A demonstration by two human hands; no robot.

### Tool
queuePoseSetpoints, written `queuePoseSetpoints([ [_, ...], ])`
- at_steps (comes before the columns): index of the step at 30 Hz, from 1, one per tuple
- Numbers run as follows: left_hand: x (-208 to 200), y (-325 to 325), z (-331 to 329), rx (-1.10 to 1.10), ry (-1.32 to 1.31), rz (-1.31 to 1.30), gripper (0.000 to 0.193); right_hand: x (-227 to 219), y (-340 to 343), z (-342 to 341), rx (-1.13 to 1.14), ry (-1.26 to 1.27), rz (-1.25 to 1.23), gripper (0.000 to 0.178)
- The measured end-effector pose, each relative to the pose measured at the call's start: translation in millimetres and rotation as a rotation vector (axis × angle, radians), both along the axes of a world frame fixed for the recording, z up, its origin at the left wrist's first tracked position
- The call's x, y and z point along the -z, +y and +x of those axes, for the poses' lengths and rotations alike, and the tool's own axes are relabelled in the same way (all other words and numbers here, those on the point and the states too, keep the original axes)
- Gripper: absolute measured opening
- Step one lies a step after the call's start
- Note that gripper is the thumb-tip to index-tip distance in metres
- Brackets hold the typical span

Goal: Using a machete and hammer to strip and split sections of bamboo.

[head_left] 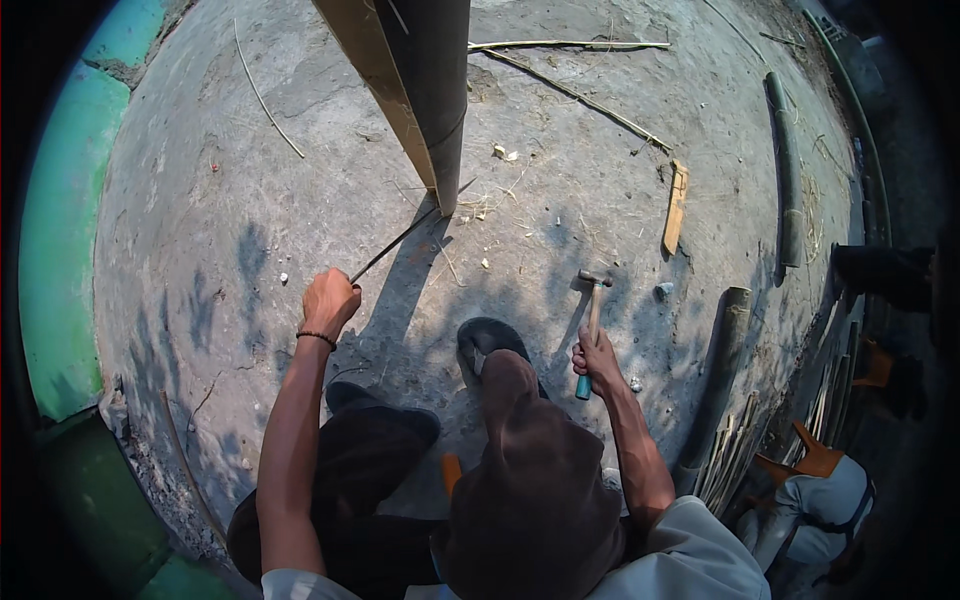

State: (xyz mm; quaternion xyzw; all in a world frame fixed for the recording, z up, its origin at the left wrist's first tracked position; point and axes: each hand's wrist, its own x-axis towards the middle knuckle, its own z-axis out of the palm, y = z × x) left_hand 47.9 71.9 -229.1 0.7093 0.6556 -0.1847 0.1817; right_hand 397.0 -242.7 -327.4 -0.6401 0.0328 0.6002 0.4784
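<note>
My left hand [332,302], with a beaded bracelet at the wrist, is closed round the near end of a long thin dark rod [395,243]. The rod slants up and away, and its far tip meets the foot of a thick dark pole [440,90]. This pole has a pale tan flat side that looks like split bamboo, and its upper end runs out of view. In my right hand [596,362] is a hammer [594,305] with a wooden handle and a teal butt. The hammer's head points away from me, apart from the pole.
A tan wood piece [676,208] and thin sticks [570,90] lie on the concrete ground. Dark poles [785,170] lie along the right, near a seated person [825,505] and orange chair parts [818,455]. A green sheet [65,240] borders the left. My shoes [490,340] are close in front.
</note>
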Motion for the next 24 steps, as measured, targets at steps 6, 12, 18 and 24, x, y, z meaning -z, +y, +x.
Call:
queuePoseSetpoints([
  [6,3,4,-1,-0.045,0.013,-0.021,0.029,-116,113,-29,-0.43,-0.791,0.374,0.031],
  [12,7,0,9,-0.057,0.015,-0.026,0.027,-40,171,-56,-0.608,-1.124,0.429,0.018],
  [18,3,9,-5,0.061,0.042,0.026,0.025,-36,155,-50,-0.714,-0.932,0.224,0.02],
  [24,4,16,-17,0.039,0.035,-0.009,0.026,-92,179,-66,-0.325,-0.896,0.468,0.02],
])
